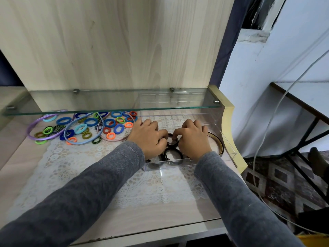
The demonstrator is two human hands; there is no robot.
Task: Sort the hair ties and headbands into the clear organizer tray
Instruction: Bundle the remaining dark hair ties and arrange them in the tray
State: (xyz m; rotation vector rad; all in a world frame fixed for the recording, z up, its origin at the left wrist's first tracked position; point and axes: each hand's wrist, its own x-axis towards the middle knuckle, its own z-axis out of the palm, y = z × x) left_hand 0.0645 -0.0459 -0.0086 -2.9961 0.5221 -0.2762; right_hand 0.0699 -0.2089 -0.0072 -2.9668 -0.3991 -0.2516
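The clear organizer tray [229, 145] lies at the right of the desk, holding dark and brown hoop-like headbands. Both my hands are inside its near section. My left hand [148, 138] and my right hand [193, 139] have curled fingers that pinch a dark brown ring-shaped headband [171, 143] between them. A black band [173, 155] lies just in front of it, and a brown hoop [216, 139] sits behind my right hand. Several colourful hair ties [90, 122] and thin pastel headbands [35, 123] are spread on the lace mat to the left.
A glass shelf [110, 102] hangs low over the back of the desk, above the hair ties and the tray's far end. A wooden panel rises behind. The desk's right edge [229, 125] borders the tray. White cables [267, 132] hang at the right.
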